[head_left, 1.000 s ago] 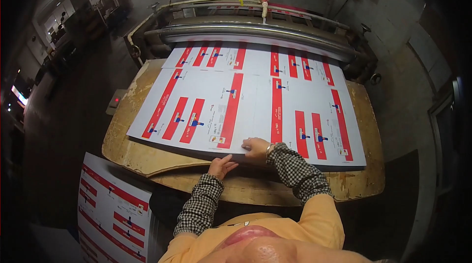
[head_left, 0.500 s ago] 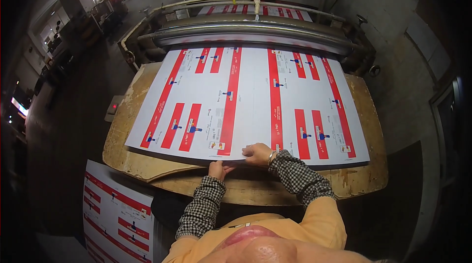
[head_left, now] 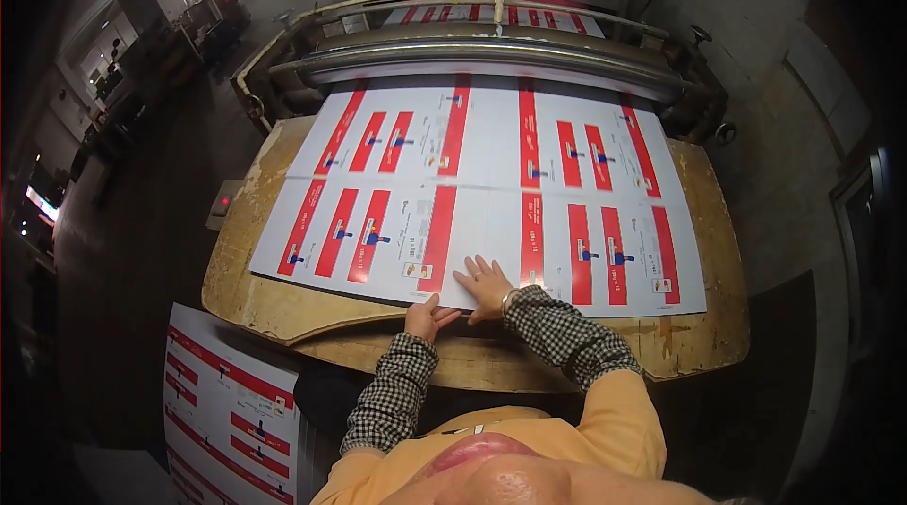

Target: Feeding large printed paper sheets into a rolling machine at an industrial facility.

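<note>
A large white printed sheet (head_left: 485, 231) with red bars lies on the worn wooden table (head_left: 491, 359) before me. Over its far part lies another printed sheet (head_left: 493, 136), whose near edge makes a line across, and whose far end reaches the metal rollers (head_left: 491, 53). My right hand (head_left: 487, 290) rests palm down on the near sheet by its front edge, fingers spread. Just left of it, my left hand (head_left: 430, 319) is at that same edge, thumb up on the paper and fingers stretched to the right along the rim. Its palm is partly hidden.
At lower left stands a stack of similar printed sheets (head_left: 231, 401). Beyond the rollers more red-barred sheets (head_left: 510, 17) show. A small box with a red light (head_left: 225, 204) sits left of the table, a hand wheel (head_left: 725, 134) at the machine's right.
The upper sheet has slid away into the rollers, baring the sheet beneath. My right hand has gone from gripping the front edge to lying spread on the paper; the left has shifted slightly.
</note>
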A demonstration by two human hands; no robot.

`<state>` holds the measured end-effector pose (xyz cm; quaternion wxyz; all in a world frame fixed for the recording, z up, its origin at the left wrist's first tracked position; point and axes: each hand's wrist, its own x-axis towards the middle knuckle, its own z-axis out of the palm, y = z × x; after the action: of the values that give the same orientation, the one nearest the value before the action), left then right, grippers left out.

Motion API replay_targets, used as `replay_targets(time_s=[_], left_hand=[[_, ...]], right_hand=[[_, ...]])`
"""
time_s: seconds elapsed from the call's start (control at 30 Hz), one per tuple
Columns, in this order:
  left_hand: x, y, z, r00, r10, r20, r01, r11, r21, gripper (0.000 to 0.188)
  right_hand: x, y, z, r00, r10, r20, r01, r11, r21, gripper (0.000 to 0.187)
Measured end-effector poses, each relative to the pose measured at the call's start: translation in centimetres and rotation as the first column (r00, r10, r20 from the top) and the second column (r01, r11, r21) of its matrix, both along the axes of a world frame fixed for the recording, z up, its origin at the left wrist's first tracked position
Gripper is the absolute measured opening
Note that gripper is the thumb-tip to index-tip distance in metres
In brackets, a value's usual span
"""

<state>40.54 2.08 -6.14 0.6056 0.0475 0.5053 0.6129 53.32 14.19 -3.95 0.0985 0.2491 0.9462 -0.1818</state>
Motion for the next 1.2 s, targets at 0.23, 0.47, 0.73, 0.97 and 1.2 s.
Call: replay_targets(time_s=[0.23, 0.47, 0.73, 0.97, 1.2], left_hand=[[-0.9, -0.7, -2.4, 0.997, -0.057, 0.048, 0.053, 0.996, 0.073, 0.030], [0.3, -0.2, -0.7, 0.999, 0.027, 0.023, -0.029, 0.998, 0.059, 0.041], [-0.1, 0.1, -1.2, 0.998, 0.042, -0.054, -0.042, 0.999, -0.006, 0.033], [0.3, 0.8, -1.2, 1.000, -0.008, -0.021, 0.007, 0.999, -0.054, 0.035], [-0.1, -0.3, -2.2, 0.997, 0.027, -0.070, -0.024, 0.999, 0.039, 0.032]], right_hand=[[0.3, 3.7, 1.4, 0.998, 0.028, -0.058, -0.047, 0.931, -0.361, 0.045], [1.5, 2.4, 4.6, 0.860, -0.053, -0.507, -0.048, 0.982, -0.183, 0.028], [2.8, 1.3, -1.9, 0.891, -0.079, -0.447, -0.020, 0.977, -0.213, 0.034], [-0.2, 7.2, -3.0, 0.912, -0.287, -0.293, 0.277, 0.958, -0.075, 0.040], [0.4, 0.0, -0.8, 0.999, -0.003, -0.045, 0.006, 0.999, 0.052, 0.086]])
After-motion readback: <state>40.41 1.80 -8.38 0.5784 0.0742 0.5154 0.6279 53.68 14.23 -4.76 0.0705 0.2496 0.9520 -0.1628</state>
